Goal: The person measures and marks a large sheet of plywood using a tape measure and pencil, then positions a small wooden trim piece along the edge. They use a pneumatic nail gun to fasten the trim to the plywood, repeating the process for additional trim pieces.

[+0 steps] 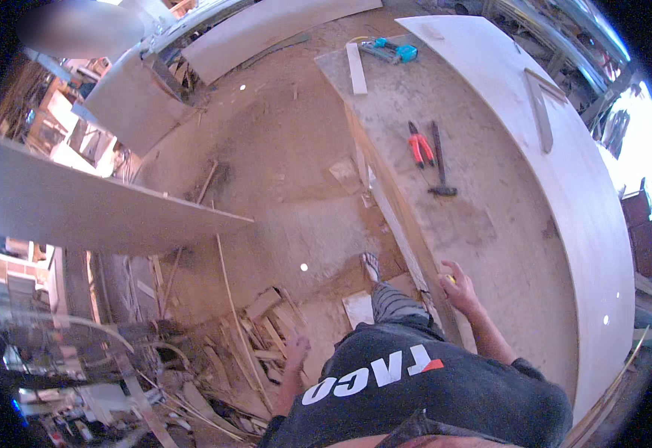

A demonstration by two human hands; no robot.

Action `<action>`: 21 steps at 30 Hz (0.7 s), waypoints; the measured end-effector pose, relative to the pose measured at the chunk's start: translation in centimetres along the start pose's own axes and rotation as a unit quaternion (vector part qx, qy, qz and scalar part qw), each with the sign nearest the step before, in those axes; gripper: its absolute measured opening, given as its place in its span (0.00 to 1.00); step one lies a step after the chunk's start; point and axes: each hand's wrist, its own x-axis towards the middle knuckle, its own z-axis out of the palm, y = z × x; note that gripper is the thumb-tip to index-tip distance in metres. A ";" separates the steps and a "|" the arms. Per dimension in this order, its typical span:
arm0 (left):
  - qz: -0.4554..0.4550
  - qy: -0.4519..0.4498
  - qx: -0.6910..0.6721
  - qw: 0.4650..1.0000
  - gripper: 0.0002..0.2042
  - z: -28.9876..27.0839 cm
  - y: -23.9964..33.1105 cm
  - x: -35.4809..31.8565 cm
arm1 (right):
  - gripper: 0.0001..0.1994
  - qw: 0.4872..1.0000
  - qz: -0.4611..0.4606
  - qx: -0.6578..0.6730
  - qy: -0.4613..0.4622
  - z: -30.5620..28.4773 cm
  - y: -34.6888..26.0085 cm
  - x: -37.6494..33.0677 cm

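Right hand: we had its fingers curled around a small yellow object, the index finger pointing forward; whether the hand touched anything beneath, we could not tell.
Yellow object: it sat inside that grip, mostly hidden; we judged it light and stiff, probably smooth, best taken by its sides between thumb and curled fingers.
Worktop: it spread below and right of the grip, dusty, so we expected slightly slippery footing for anything laid there.
Left hand: well left of the grip, it hung half-open above wood scraps, and we saw nothing in it.
Hammer: it lay ahead of the grip, head toward us.
Pliers: red-handled, they lay just left of the hammer.
Teal tool: it lay farthest ahead, beside a pale wood strip.
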 end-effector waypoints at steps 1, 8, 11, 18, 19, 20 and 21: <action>-0.035 -0.008 0.026 0.999 0.16 -0.9 -0.2 0.3 | 0.25 0.999 -0.033 -0.001 0.009 1.1 -0.4 3.4; -0.183 -0.033 0.033 0.982 0.16 -6.3 4.9 6.3 | 0.23 0.964 -0.165 -0.139 -0.157 5.6 -24.6 30.5; -0.184 -0.031 0.027 0.982 0.16 -9.0 8.9 12.3 | 0.22 0.929 -0.261 -0.159 -0.207 10.4 -34.3 39.1; -0.128 -0.063 0.062 0.988 0.17 -19.6 21.2 33.2 | 0.22 0.911 -0.296 -0.143 -0.249 18.7 -45.7 53.4; -0.117 -0.066 0.072 0.988 0.17 -21.8 23.9 37.3 | 0.22 0.919 -0.291 -0.120 -0.235 19.2 -45.7 55.2; -0.109 -0.066 0.083 0.988 0.17 -24.4 26.5 40.9 | 0.22 0.930 -0.246 -0.138 -0.236 19.4 -46.5 57.1; -0.107 -0.063 0.099 0.987 0.17 -27.3 29.2 44.4 | 0.22 0.941 -0.188 -0.148 -0.238 19.0 -46.6 58.3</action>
